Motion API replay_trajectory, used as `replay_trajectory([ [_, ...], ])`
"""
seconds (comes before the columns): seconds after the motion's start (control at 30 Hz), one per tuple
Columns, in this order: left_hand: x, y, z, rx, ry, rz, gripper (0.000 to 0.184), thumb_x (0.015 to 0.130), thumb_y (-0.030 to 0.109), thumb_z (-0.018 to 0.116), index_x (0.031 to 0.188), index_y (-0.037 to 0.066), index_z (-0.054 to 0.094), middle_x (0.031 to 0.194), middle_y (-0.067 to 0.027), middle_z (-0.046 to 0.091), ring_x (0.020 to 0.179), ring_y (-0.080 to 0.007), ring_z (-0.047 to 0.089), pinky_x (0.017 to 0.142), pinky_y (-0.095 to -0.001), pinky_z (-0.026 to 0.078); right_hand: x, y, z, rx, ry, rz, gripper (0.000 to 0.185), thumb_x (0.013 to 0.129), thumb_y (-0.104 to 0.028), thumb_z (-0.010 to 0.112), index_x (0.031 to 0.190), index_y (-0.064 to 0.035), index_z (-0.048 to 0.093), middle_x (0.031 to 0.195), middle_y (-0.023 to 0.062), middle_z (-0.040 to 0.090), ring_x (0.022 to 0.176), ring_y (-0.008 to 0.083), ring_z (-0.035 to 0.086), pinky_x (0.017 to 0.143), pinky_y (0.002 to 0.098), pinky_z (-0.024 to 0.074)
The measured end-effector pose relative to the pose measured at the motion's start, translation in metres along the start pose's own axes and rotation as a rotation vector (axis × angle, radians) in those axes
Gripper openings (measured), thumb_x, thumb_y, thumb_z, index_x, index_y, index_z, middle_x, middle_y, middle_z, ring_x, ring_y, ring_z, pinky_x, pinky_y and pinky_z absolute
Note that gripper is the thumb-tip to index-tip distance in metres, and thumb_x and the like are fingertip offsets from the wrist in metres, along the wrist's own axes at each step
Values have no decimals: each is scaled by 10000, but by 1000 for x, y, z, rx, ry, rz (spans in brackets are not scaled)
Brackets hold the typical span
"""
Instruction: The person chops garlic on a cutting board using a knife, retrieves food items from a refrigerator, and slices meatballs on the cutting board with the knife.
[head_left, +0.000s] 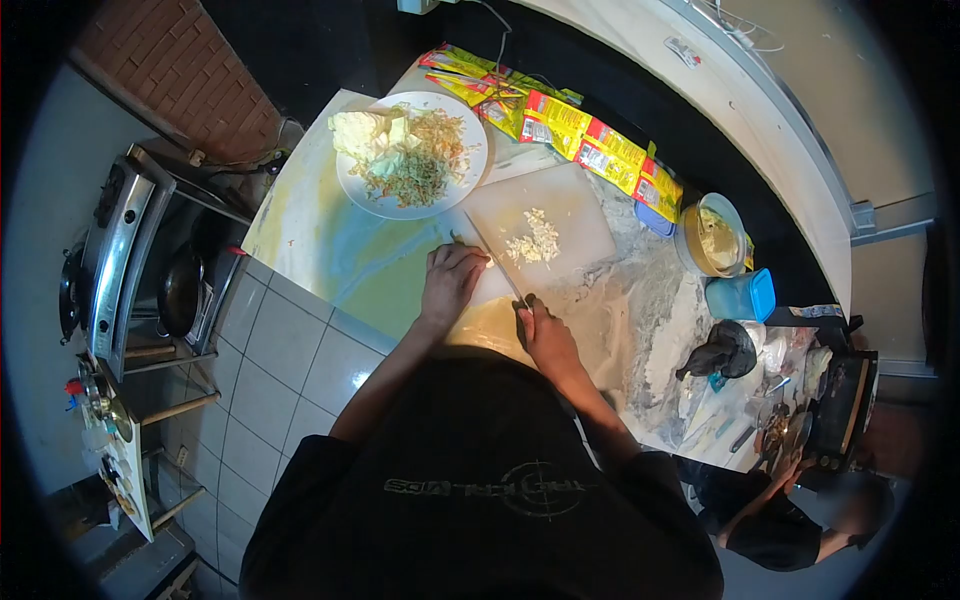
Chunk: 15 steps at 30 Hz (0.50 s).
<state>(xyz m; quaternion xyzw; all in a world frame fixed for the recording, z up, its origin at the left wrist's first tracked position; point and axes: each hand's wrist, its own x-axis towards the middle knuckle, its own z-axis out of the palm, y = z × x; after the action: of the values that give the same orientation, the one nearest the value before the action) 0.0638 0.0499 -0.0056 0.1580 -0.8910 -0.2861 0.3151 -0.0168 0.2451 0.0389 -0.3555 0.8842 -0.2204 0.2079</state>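
Observation:
My right hand is closed round the handle of a knife, whose blade reaches up and left over the white cutting board. At the board's left edge, my left hand has its fingers bent together on a small pale piece of food, right beside the blade. Chopped pale bits lie in a loose pile on the board, to the right of the knife. Above my left hand, a white plate holds shredded vegetables and pale chunks.
Yellow and red packets line the counter's back edge. A bowl, a blue container and a black bag stand on the right. A co-worker is at the lower right. A stove stands left.

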Motion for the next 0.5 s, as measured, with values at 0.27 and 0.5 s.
replay_trajectory([
  [0.27, 4, 11, 1, 36, 25, -47, 162, 785, 154, 730, 928, 113, 667, 999, 0, 646, 1005, -238, 559, 905, -401, 398, -1, -12, -12, -189, 36, 93, 400, 1013, -392, 411, 1175, -44, 522, 767, 257, 664, 692, 450, 655, 608, 536, 527],
  [0.5, 6, 12, 10, 11, 73, 18, 156, 768, 115, 739, 904, 112, 662, 971, 0, 652, 989, -249, 570, 880, -396, 412, -5, -5, -10, -10, 37, 72, 427, 1016, -398, 405, 1176, -30, 553, 828, 292, 657, 753, 489, 637, 661, 560, 514],
])
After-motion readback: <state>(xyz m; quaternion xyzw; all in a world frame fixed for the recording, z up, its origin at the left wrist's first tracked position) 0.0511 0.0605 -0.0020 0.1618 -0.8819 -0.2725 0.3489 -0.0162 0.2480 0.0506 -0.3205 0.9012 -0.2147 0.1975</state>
